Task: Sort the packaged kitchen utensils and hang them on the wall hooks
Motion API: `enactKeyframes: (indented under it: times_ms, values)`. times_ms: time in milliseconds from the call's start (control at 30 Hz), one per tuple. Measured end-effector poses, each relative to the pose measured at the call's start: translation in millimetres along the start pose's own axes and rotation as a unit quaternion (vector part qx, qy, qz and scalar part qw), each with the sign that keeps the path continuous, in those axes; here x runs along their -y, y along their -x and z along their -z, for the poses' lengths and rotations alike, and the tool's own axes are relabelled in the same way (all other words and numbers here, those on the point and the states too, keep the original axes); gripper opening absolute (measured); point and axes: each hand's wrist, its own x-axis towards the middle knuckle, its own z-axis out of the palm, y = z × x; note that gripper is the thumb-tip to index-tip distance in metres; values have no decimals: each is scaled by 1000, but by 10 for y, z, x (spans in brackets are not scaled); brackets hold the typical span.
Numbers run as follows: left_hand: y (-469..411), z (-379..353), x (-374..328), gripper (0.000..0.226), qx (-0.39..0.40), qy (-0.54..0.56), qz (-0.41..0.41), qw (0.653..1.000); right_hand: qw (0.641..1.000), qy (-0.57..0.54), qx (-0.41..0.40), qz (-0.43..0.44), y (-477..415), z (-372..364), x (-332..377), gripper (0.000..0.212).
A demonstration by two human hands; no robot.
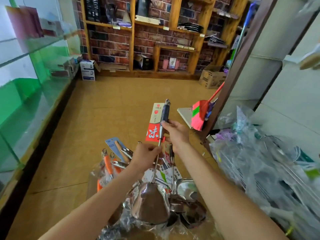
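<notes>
Steel spatula [150,203] blade is nearest, held just above the pile of packaged utensils [110,168] on the floor [78,127]. Left grip [146,156] pinches its thin shaft approx. mid-length. Right grip [175,133] curls round the dark handle higher up, w/ the red card label [153,131] beside it.

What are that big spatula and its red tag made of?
The spatula looks like polished steel: its blade is shiny and reflective. Its handle seems to be dark plastic or wood; I can't tell which. The tag looks like printed card, flat and matte.
</notes>
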Motion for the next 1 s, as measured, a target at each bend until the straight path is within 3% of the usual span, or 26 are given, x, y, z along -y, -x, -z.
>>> enactKeyframes:
  times_ms: [200, 333, 467, 567, 1000]
  values:
    - [251, -411, -682, 18, 19, 74, -55, 996, 993, 36, 3, 113, 382, 498, 771, 24]
    - [469, -831, -1103, 16, 39, 84, -112, 989, 983, 58, -18, 174, 656, 988, 1295, 35]
    - [733, -1344, -1540, 18, 80, 84, -174, 978, 970, 38, -59, 233, 978, 1563, 1779, 16]
    - [932, -1815, -1826, 18, 116, 89, -208, 967, 956, 52, -95, 272, 1244, 2067, 2100, 21]
    - [2121, -4204, -2463, 18, 331, 127, -249, 902, 907, 53, -274, 315, 2683, 4480, 2794, 17]
